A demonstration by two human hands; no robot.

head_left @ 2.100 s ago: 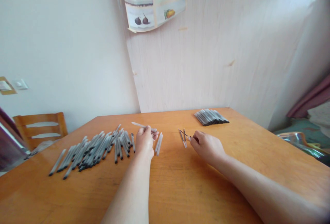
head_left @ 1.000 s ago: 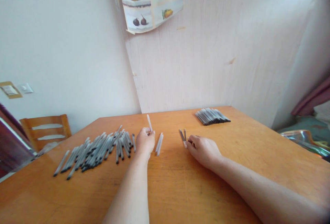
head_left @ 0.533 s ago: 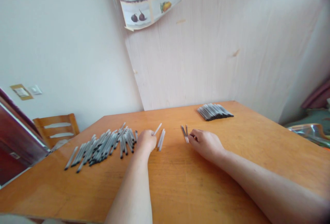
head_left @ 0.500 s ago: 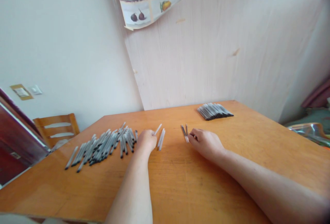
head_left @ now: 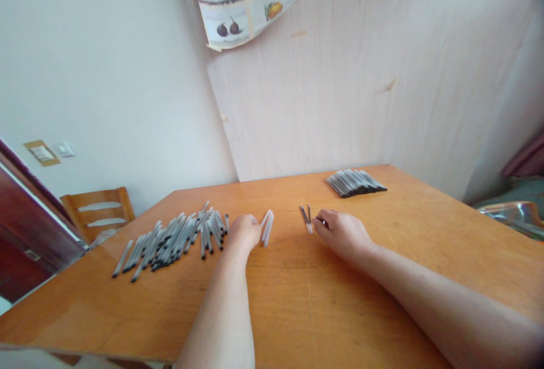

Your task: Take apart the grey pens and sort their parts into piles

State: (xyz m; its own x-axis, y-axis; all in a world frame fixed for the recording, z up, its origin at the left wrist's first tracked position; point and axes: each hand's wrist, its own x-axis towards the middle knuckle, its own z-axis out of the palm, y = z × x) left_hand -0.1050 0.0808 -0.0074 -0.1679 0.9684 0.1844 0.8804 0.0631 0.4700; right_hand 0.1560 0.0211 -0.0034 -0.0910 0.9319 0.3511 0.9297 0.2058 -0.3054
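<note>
My left hand has its fingers closed on a whitish plastic tube, which slants up beside more such tubes lying on the table. To the right, my right hand rests on the wood with thumb and forefinger pinched together. Whatever the pinch holds, if anything, is hidden. Just left of those fingertips lie two thin dark pen refills with pale lower ends. A loose pile of grey translucent pens with black ends spreads out left of my left hand.
A neat row of similar black-ended pens lies at the table's far right. The wooden table meets a wall panel at the back. A wooden chair stands beyond the left edge, and a clear plastic item sits past the right edge.
The tube in my left hand has come down beside the other whitish tubes. My right hand stays by the refills, almost still. The view has shifted slightly.
</note>
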